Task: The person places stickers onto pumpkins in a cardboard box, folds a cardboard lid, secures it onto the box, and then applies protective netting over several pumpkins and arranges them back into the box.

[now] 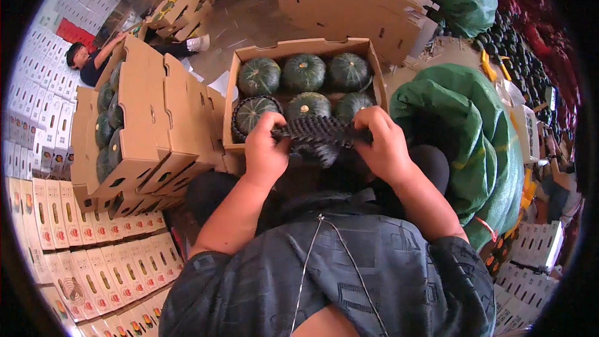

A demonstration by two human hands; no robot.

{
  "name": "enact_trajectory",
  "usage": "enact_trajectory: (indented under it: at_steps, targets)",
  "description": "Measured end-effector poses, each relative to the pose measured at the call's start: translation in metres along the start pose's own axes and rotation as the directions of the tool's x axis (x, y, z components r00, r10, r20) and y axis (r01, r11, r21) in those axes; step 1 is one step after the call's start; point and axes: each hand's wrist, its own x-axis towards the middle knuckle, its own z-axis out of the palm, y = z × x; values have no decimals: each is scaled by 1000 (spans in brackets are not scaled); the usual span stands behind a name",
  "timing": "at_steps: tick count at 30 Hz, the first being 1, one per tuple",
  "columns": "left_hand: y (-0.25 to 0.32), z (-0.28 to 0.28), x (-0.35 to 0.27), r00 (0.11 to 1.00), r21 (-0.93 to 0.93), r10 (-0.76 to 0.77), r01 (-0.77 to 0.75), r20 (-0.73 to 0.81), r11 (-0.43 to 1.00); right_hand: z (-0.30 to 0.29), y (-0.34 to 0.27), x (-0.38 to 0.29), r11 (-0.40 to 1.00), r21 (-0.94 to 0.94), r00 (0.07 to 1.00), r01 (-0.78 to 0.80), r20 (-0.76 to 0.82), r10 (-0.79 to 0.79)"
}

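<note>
Between my two hands stretches a dark mesh foam sleeve [318, 132]. My left hand [269, 142] pinches its left end, and my right hand [381, 142] grips the right end. Both hands are over the near edge of an open cardboard box [306, 47]. Inside the box lie dark green squashes in two rows, the far row including one squash [304, 72] at its middle. A dark netted ring surrounds the near-left squash [255, 114]. The sleeve and my right hand partly cover the other near squashes.
Stacked cardboard boxes of squashes [145, 117] stand at the left, with a person [89, 63] beyond them. At the right is a large green woven sack [468, 145]. A long cardboard box [351, 4] lies ahead. Another person's arm [557, 164] shows at the far right.
</note>
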Motion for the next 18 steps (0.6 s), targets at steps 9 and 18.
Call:
enact_trajectory:
  at_steps: [9, 18]
  targets:
    - [-14, 28, -5, 982, -612, -183, 121, -40, 782, 50, 24, -7, 802, 557, 958, -216, 279, 64]
    - [7, 16, -34, 669, -667, -153, 741, 727, 75, 39, 17, -27, -383, 783, 809, -490, 573, 135]
